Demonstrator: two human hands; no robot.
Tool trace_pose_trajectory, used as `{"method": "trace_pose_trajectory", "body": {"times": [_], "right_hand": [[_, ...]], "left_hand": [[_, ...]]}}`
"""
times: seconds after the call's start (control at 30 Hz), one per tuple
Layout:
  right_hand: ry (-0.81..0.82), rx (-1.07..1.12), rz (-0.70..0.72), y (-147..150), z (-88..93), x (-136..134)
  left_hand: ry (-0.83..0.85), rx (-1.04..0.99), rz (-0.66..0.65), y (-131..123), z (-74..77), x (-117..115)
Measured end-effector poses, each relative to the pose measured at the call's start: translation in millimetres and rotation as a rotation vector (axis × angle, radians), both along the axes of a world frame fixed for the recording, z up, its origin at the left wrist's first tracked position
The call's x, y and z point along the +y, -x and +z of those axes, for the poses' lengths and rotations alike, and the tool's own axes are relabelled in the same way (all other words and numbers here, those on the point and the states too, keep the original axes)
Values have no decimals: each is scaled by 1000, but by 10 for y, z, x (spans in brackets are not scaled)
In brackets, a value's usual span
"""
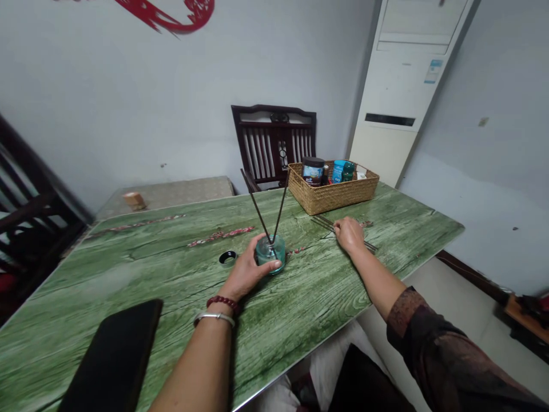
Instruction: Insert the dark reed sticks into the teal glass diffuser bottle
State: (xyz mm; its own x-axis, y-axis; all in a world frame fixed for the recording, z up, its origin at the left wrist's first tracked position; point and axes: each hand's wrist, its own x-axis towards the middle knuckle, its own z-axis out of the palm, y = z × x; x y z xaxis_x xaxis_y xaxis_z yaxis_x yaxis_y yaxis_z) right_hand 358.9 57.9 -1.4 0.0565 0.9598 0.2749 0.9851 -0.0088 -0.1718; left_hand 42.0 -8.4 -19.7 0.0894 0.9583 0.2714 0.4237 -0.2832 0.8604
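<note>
My left hand (249,272) wraps around a small teal glass jar (271,253) standing on the table. Two long dark reed sticks (259,214) lean out of the jar, splayed apart. My right hand (349,236) lies further right, its fingers curled down over a few dark sticks (323,224) lying flat on the green wood-pattern table (300,297). The middle of those sticks is hidden under that hand. A small round black-rimmed lid (227,258) lies just left of my left hand.
A black phone or tablet (111,357) lies at the near left of the table. A woven basket (332,197) holding jars and bottles stands at the far edge. Behind it is a dark wooden chair (274,143); a floor-standing air conditioner (398,86) stands at the back right.
</note>
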Motion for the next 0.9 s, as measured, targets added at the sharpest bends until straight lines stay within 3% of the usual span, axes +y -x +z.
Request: {"method": "trace_pose_trajectory", "body": {"times": [0.17,0.63,0.77,0.9], "right_hand": [[74,-103,22,46,15,-6],[110,-131,59,168,43,-102],[15,46,88,218,246,-153],[-176,519,262,311,565,-172]], "left_hand": [[1,5,1,-2,2,4],[5,28,-1,-3,47,-36],[8,29,-4,-14,64,-44],[5,31,1,-18,69,-43]]}}
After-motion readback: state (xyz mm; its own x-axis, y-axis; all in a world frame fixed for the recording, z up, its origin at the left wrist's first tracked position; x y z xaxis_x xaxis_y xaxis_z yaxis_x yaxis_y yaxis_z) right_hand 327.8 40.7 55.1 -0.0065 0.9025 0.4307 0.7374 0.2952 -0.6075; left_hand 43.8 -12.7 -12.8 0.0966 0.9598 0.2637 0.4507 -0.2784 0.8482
